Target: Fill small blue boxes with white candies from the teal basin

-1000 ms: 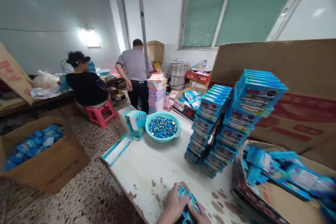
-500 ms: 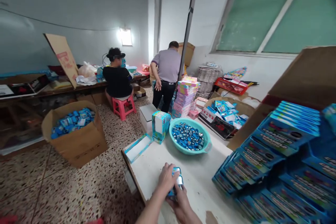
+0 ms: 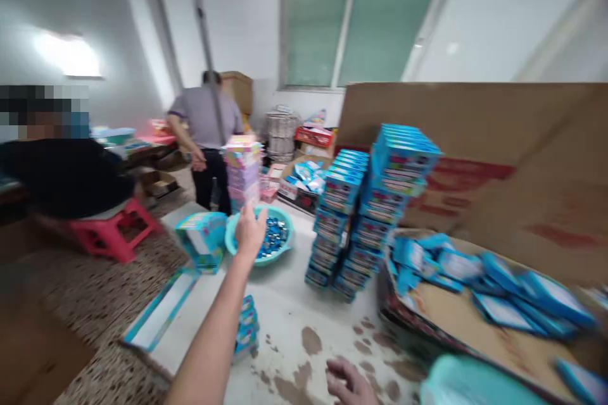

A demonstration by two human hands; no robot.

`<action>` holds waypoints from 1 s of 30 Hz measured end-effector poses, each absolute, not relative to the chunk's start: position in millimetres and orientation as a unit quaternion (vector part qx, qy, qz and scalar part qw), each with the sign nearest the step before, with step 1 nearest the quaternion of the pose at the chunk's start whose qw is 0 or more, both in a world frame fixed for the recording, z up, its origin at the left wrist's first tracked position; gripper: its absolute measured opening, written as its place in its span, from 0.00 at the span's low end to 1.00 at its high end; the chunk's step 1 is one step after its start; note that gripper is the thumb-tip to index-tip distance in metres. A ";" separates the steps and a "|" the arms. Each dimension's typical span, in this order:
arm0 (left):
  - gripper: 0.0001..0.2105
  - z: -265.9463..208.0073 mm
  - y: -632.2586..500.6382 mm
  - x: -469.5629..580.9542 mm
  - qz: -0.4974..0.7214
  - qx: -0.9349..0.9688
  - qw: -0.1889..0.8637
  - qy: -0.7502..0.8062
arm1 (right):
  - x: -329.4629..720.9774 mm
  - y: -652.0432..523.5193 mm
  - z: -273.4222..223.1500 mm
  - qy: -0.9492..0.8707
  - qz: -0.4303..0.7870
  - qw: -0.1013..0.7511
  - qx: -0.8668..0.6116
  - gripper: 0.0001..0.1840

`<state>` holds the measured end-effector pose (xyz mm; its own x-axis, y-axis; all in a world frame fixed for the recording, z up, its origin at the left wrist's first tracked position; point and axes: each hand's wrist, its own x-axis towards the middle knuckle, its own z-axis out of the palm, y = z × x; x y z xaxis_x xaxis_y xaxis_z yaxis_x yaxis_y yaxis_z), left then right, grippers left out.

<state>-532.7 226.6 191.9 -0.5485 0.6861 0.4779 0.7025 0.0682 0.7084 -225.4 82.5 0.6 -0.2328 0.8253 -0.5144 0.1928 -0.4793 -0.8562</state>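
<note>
My left hand point(image 3: 249, 231) reaches over the left side of a turquoise plastic bowl point(image 3: 280, 257) filled with small blue and silver round tins point(image 3: 277, 237). Its fingers point away from me, thumb apart, and I see nothing in them. Near my left forearm stands a small stack of blue packs point(image 3: 247, 328), partly hidden by the arm. Low in the picture my right hand point(image 3: 349, 383) hovers above the white table point(image 3: 285, 304), fingers loosely spread and holding nothing. Left of the bowl stands a blue display carton point(image 3: 202, 242), with a flat open carton point(image 3: 164, 310) before it.
Tall stacks of blue boxes point(image 3: 363, 221) rise right of the bowl. Beyond them a tray point(image 3: 475, 323) holds blue packs, with another turquoise container point(image 3: 470, 386) in front. One person point(image 3: 204, 120) stands behind; another point(image 3: 61, 171) sits on a red stool point(image 3: 116, 228).
The view has swung right. My hands have parted from the blue packs, which now stand on the table. My left hand has moved forward to the bowl; my right is off to the right.
</note>
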 end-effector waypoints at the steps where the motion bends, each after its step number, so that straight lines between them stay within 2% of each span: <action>1: 0.22 185.8 227.9 -509.3 -0.482 -0.498 -0.004 -0.721 | -205.1 75.4 9.9 -0.470 0.621 0.266 -0.568 0.28; 5: 0.17 111.7 187.4 -363.9 -0.415 -0.596 -0.183 -0.663 | -106.6 51.2 54.9 -0.522 0.473 0.381 -0.599 0.17; 8: 0.11 54.6 129.1 -241.7 -0.349 -0.675 -0.310 -0.571 | 1.4 41.1 74.6 -0.514 0.304 0.456 -0.660 0.16; 11: 0.11 17.9 83.2 -143.3 -0.297 -0.721 -0.362 -0.511 | 136.0 24.4 69.3 -0.452 0.073 0.477 -0.750 0.19; 14: 0.13 -9.1 68.2 -84.1 -0.241 -0.745 -0.355 -0.510 | 268.0 6.5 41.1 -0.320 -0.086 0.440 -0.835 0.34; 16: 0.14 -23.7 69.0 -66.3 -0.216 -0.754 -0.325 -0.529 | 339.1 -1.7 14.0 -0.248 -0.102 0.407 -0.873 0.48; 18: 0.16 -33.8 70.5 -59.9 -0.196 -0.758 -0.293 -0.549 | 390.8 -6.9 -14.7 -0.225 -0.051 0.399 -0.888 0.55; 19: 0.17 -36.9 70.3 -58.8 -0.187 -0.757 -0.280 -0.560 | 409.3 -8.6 -28.1 -0.221 -0.006 0.408 -0.886 0.54; 23: 0.23 -40.4 68.5 -53.5 -0.154 -0.739 -0.230 -0.615 | 447.0 -11.0 -63.3 -0.213 0.159 0.431 -0.862 0.39; 26: 0.21 -41.9 74.7 -40.2 -0.138 -0.742 -0.192 -0.627 | 452.6 -10.0 -63.1 -0.220 0.173 0.433 -0.857 0.36; 30: 0.18 -49.0 92.4 -0.9 -0.149 -0.768 -0.162 -0.601 | 438.6 -10.5 -27.3 -0.227 0.152 0.475 -0.837 0.34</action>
